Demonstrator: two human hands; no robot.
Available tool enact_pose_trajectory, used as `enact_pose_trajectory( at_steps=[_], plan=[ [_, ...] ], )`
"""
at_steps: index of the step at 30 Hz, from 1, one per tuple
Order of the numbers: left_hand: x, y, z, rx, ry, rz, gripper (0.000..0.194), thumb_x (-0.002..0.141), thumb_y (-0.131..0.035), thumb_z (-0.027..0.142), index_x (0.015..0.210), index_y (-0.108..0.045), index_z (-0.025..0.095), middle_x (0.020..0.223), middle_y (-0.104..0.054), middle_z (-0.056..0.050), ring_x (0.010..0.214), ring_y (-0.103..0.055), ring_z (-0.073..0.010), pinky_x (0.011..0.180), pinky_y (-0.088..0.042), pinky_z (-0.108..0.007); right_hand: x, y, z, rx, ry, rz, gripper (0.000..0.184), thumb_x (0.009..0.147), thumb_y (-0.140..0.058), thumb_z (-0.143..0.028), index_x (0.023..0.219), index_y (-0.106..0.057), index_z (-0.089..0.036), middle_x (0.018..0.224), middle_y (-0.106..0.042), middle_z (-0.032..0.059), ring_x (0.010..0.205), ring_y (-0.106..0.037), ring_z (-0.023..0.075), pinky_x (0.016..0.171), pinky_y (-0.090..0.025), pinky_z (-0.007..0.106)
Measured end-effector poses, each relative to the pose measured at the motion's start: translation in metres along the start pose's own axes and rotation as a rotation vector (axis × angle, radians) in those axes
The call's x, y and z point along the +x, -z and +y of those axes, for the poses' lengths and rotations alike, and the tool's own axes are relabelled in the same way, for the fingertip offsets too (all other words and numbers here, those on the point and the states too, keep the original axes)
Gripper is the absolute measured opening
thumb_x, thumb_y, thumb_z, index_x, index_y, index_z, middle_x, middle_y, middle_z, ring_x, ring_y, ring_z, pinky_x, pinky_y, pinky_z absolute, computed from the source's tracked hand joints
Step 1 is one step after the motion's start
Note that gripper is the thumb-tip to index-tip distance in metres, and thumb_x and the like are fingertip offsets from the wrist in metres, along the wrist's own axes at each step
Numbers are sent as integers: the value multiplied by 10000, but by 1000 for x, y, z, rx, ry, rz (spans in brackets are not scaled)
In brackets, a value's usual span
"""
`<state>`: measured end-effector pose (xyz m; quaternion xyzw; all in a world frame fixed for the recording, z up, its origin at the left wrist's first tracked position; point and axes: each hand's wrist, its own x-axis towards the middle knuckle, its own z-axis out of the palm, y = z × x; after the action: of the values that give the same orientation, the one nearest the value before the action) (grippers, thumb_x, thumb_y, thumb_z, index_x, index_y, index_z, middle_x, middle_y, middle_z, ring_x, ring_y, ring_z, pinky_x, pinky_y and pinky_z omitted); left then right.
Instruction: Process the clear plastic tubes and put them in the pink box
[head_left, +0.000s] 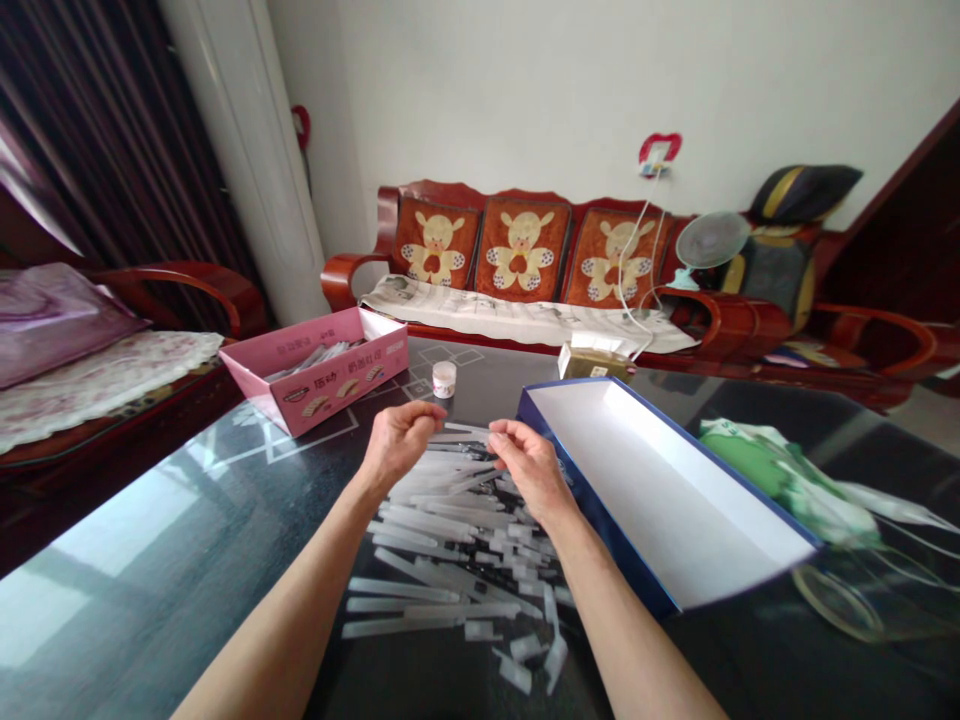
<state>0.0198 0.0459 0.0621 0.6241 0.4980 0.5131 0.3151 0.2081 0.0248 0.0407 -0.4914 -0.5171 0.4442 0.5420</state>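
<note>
My left hand (405,440) is closed in a pinch above the far end of a pile of translucent plastic tubes (427,520); what its fingertips hold, if anything, is too small to make out. Across from it, my right hand (529,468) pinches a thin translucent tube (469,431) between thumb and fingers, its free end pointing toward the left hand. Long tubes lie mostly sideways below both hands. Short whitish caps (525,555) are scattered along the pile's right side, with several loose pieces (514,672) nearer me.
A pink box (349,380) with tubes inside stands at the left. A small white jar (444,380) sits beyond my hands. On the right are a blue box (660,480) with a white inside, a tissue box (596,358) and a green-white plastic bag (787,480).
</note>
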Motion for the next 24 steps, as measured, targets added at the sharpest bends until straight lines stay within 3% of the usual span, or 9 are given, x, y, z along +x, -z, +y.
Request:
enact_pose_trajectory(
  at_steps=[3, 6, 11, 14, 18, 21, 24],
  plan=[
    [-8, -2, 5, 379, -239, -276, 235, 812, -493, 298, 769, -698, 192, 688, -668, -25, 640, -590, -133, 617, -390, -225, 1, 0, 2, 44, 19, 30, 347, 685, -697, -399, 952, -669, -179, 720, -648, -10, 624, -579, 124, 594, -492, 247],
    [-15, -12, 11, 541, -313, -411, 323, 920, -412, 325, 745, -648, 190, 619, -613, -10, 558, -547, -108, 553, -323, -219, 1, -3, 2, 159, 12, 36, 384, 654, -738, -381, 977, -662, -189, 777, -661, -12, 665, -596, 118, 619, -497, 238],
    [-24, -35, 9, 668, -330, -272, 298, 968, -373, 318, 830, -599, 182, 740, -654, -40, 642, -601, -138, 564, -320, -235, -1, -10, -1, 489, -133, 62, 404, 606, -796, -392, 924, -637, -199, 820, -684, -8, 698, -626, 127, 621, -503, 244],
    [-30, -47, 6, 768, -306, -195, 291, 973, -363, 342, 878, -587, 182, 814, -668, -61, 696, -626, -165, 555, -326, -244, -2, -13, 0, 514, -161, 104, 319, 621, -790, -416, 790, -648, -185, 749, -685, -9, 660, -613, 125, 608, -495, 244],
    [-36, -54, 3, 828, -263, -145, 300, 970, -358, 338, 885, -605, 190, 812, -673, -61, 666, -620, -172, 527, -296, -254, -2, -17, 5, 524, -132, 161, 292, 627, -784, -395, 805, -686, -185, 775, -724, 10, 693, -641, 142, 651, -502, 260],
    [-35, -51, 4, 701, -244, -184, 337, 961, -360, 350, 828, -621, 183, 727, -655, -49, 588, -569, -141, 525, -288, -252, -2, -21, 6, 576, -124, 170, 311, 619, -786, -380, 842, -683, -188, 770, -736, 21, 701, -666, 164, 685, -522, 296],
    [-29, -44, 8, 425, -197, -274, 402, 933, -385, 407, 682, -595, 174, 558, -547, -3, 496, -458, -96, 509, -281, -235, -3, -22, 5, 619, -118, 133, 321, 635, -779, -386, 863, -668, -191, 765, -737, 29, 699, -680, 173, 684, -537, 316]
  ],
)
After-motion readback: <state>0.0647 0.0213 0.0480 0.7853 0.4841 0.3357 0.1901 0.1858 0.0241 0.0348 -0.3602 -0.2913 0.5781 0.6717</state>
